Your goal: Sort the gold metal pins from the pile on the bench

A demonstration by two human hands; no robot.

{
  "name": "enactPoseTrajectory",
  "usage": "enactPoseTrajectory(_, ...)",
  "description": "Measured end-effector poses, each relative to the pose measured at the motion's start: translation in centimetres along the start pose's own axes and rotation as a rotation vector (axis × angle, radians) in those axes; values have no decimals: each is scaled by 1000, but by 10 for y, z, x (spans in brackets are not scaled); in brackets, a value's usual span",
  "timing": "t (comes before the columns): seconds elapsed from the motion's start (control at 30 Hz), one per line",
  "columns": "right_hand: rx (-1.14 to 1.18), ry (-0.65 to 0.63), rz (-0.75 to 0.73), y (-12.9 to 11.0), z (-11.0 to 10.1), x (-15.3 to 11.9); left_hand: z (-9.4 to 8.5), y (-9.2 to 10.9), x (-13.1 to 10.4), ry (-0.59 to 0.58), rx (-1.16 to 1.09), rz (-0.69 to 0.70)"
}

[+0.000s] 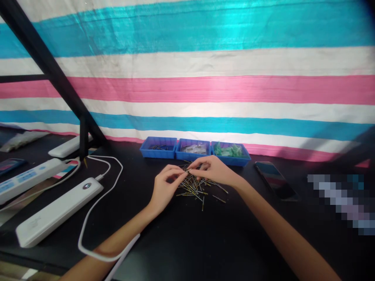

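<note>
My left hand (167, 183) and my right hand (215, 170) meet over a loose pile of thin metal rods (193, 187), silver with yellowish parts. Thumb and fingertips of each hand are pinched together, the two pinches nearly touching. Something small and dark shows between them, too small to name. A few rods lie apart at the pile's near and right side. Behind my hands three blue trays stand in a row: the left tray (159, 154) holds thin dark pieces, the middle tray (193, 155) clear-whitish pieces, and the right tray (231, 160) green pieces.
A smartphone (275, 181) lies right of my right hand. On the left are a white power bank (58, 212), a power strip (29, 177) and a white cable (84, 230) crossing my left forearm. A black frame bar (55, 78) slants before the striped sheet (205, 89).
</note>
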State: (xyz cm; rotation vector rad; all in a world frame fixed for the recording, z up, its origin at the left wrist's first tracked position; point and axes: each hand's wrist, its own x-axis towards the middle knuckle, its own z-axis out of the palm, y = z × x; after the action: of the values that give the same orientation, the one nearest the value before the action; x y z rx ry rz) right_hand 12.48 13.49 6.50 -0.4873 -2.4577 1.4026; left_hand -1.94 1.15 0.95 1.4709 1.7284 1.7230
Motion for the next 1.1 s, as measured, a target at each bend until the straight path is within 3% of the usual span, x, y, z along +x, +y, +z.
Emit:
enactPoseTrajectory(0.17, 17, 14, -6, -1, 1, 0, 1, 1, -1, -25, 2, -9)
enactPoseTrajectory(0.73, 89, 32, -28, 2, 4, 2, -1, -3, -1, 61, -114, -68)
enactPoseTrajectory(1.1, 192, -51, -8, 4, 13, 4, 0, -4, -2, 27, -119, -53)
